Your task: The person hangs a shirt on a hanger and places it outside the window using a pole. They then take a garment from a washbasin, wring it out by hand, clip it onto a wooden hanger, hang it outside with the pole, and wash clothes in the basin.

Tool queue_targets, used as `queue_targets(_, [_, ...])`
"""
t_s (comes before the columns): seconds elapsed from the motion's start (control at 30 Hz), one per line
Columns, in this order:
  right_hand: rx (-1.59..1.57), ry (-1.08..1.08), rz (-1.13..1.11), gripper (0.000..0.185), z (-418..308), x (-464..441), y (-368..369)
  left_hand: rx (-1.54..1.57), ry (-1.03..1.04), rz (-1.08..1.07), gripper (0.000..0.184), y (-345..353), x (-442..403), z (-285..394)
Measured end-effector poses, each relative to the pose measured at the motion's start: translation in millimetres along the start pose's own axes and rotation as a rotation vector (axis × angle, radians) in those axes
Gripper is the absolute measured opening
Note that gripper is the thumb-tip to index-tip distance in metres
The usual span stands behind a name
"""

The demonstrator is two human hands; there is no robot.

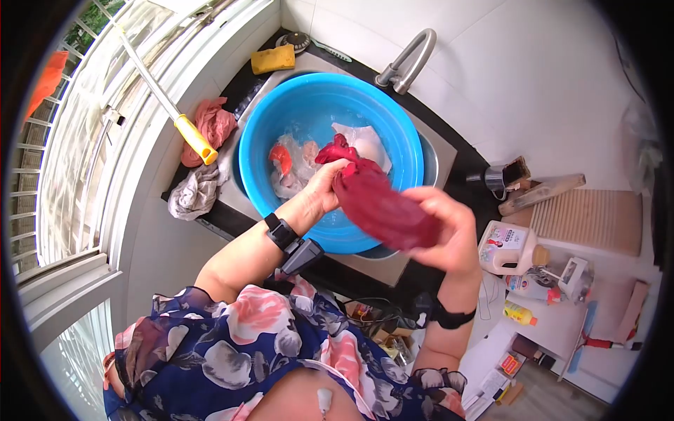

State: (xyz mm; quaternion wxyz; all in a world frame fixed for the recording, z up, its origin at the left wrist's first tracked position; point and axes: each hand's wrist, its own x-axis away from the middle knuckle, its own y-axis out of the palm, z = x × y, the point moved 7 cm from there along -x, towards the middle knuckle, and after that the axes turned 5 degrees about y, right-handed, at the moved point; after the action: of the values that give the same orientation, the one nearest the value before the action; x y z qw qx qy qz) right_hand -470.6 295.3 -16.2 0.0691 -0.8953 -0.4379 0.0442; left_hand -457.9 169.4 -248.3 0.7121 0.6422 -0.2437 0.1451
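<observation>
A dark red cloth is stretched between my two hands over the right front part of a blue basin. My left hand is closed on its upper left end, where a bunched piece sticks out past the fingers. At the right end, my right hand grips the cloth, slightly blurred. Inside the basin lie a white cloth, an orange-red piece and pale, see-through material in shallow water. The basin rests in a metal sink.
A curved faucet stands behind the basin. A yellow sponge lies at the back left corner. Pink cloth, grey cloth and a yellow-handled pole are at left. A detergent bottle and washboard are at right.
</observation>
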Motion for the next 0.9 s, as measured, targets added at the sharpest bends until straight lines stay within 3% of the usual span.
queue_targets(0.07, [-0.342, 0.184, 0.272, 0.046, 49, 2, -36, 0.081, -0.043, 0.003, 0.031, -19, -12, -2])
queue_targets(0.17, [-0.638, 0.181, 0.594, 0.031, 158, -6, -79, -0.005, 0.044, -0.048, 0.027, -17, 1, -2])
queue_targets(0.27, [-0.839, 0.58, 0.672, 0.045, 272, -10, -36, -0.062, 0.075, -0.07, 0.03, -4, 24, -7])
queue_targets(0.3, [-0.852, 0.459, 0.441, 0.05, 333, -17, -19, -0.082, 0.085, -0.1, 0.034, 4, 32, -6])
queue_targets(0.4, [-0.875, 0.223, 0.279, 0.056, 246, -35, 49, -0.128, 0.013, -0.256, 0.037, 23, 49, -1])
queue_targets(0.53, [-1.202, 0.261, 0.185, 0.057, 206, -55, 72, 0.022, -0.155, -0.38, 0.053, 20, 49, -7])
queue_targets(0.67, [-1.312, 0.315, 0.237, 0.057, 207, -69, 55, 0.051, -0.136, -0.312, 0.068, 28, 57, 7])
queue_targets(0.73, [-1.309, 0.326, 0.255, 0.058, 220, -74, 46, -0.566, -0.101, -0.221, 0.082, 3, 51, 14])
queue_targets(0.8, [-1.035, 0.321, 0.325, 0.059, 237, -77, 31, -0.651, -0.033, -0.235, 0.085, 7, 42, 22])
queue_targets(0.87, [-0.994, 0.362, 0.37, 0.052, 243, -82, 25, -1.042, 0.018, -0.285, 0.087, 6, 34, 24])
queue_targets(0.9, [-0.872, 0.393, 0.372, 0.049, 240, -83, 24, -1.077, 0.082, -0.27, 0.08, 13, 36, 27])
